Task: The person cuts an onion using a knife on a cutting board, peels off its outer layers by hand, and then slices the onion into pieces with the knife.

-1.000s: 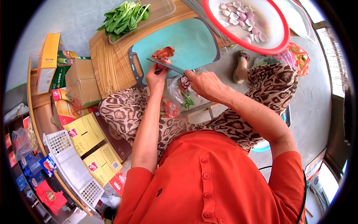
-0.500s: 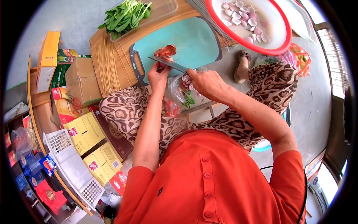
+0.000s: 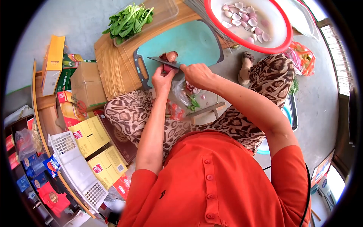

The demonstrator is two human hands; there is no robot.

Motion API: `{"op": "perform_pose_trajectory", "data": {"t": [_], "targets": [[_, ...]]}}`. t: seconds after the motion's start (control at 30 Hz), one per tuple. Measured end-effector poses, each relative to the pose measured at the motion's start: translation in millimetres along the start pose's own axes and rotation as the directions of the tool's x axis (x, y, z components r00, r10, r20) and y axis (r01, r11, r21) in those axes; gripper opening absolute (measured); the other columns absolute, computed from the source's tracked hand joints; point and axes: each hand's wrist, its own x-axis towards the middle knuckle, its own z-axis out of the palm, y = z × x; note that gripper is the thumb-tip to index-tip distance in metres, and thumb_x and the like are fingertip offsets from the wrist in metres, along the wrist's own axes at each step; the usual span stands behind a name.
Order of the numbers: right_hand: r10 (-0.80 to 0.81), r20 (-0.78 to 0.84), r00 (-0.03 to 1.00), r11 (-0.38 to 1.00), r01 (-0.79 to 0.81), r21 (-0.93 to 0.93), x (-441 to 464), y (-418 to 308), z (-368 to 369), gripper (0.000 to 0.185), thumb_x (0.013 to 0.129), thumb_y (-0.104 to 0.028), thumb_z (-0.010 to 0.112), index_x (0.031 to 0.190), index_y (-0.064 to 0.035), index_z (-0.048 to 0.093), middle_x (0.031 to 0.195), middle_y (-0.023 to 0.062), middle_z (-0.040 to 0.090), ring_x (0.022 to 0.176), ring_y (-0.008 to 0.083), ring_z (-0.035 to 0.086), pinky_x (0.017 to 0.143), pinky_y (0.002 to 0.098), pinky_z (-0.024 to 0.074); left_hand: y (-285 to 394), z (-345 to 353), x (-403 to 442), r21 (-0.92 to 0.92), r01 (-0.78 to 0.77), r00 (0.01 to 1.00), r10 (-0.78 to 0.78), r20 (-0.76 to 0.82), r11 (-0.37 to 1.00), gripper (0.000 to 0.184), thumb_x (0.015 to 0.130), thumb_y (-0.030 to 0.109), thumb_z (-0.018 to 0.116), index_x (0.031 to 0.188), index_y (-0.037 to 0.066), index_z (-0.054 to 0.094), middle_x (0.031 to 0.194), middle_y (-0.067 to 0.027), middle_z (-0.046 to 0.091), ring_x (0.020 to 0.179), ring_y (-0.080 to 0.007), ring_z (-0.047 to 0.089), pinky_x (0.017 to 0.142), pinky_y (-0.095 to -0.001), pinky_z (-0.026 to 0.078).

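Observation:
At the near edge of the turquoise cutting board (image 3: 189,41), my left hand (image 3: 163,81) is closed round a purple-red onion (image 3: 168,68). A knife (image 3: 160,61) is gripped by its handle in my right hand (image 3: 198,76). Its blade lies across the top of the onion, pointing left. Just beyond the blade, brown-red onion skin (image 3: 171,56) sits over the board. Whether that skin is still attached to the onion I cannot tell. Below the hands, a clear plastic bag (image 3: 179,90) holds peelings and a bit of green leaf.
A red-rimmed basin (image 3: 278,49) with several peeled onion pieces stands at the upper right. Leafy greens (image 3: 126,23) lie in a clear tray behind the board. Thin wooden skewers (image 3: 113,68) lie left of it. Cartons (image 3: 87,81) and a white plastic basket (image 3: 75,162) are at the left.
The knife and right hand have shifted slightly left, and the blade sits at a flatter angle. More of the purple onion shows. The whole view has also shifted slightly.

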Motion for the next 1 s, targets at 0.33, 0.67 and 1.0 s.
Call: {"op": "perform_pose_trajectory", "data": {"t": [0.33, 0.67, 1.0], "targets": [[0.166, -0.047, 0.985, 0.982, -0.161, 0.101, -13.2, 29.0, -15.6, 0.017, 0.086, -0.011, 0.052, 0.100, -0.0025, 0.058, 0.082, 0.0227, 0.067, 0.082, 0.0427, 0.066, 0.072, 0.0524, 0.0514, -14.0, -17.5, -1.2, 0.098, -0.014, 1.000, 0.015, -0.002, 0.995, 0.052, 0.073, 0.023, 0.084, 0.115, -0.001, 0.065, 0.095, -0.0081, 0.072, 0.084, -0.0138, 0.066, 0.077, -0.0288, 0.052], [0.241, 0.020, 0.970, 0.908, -0.232, 0.348, -26.1, 29.9, -37.2, 0.020, 0.088, -0.017, 0.050, 0.097, 0.0015, 0.051, 0.080, 0.0275, 0.063, 0.082, 0.0476, 0.060, 0.074, 0.0543, 0.0470, 19.4, -16.2, -5.3, 0.615, -0.373, 0.928, 0.294, 0.230, 0.694, 0.065, 0.072, 0.016, 0.079, 0.132, 0.004, 0.058, 0.121, -0.0165, 0.055, 0.103, -0.0324, 0.063, 0.089, -0.0376, 0.051], [0.243, 0.070, 0.968, 0.853, -0.247, 0.459, -35.8, 39.9, -32.2, 0.020, 0.089, -0.017, 0.048, 0.097, 0.0011, 0.049, 0.078, 0.0262, 0.061, 0.074, 0.0469, 0.062, 0.066, 0.0526, 0.0514, 51.6, -7.2, 16.5, 0.792, -0.481, 0.875, 0.159, 0.457, 0.375, 0.053, 0.068, 0.012, 0.080, 0.115, 0.003, 0.057, 0.109, -0.0177, 0.056, 0.105, -0.0395, 0.060, 0.087, -0.0461, 0.052]]}}
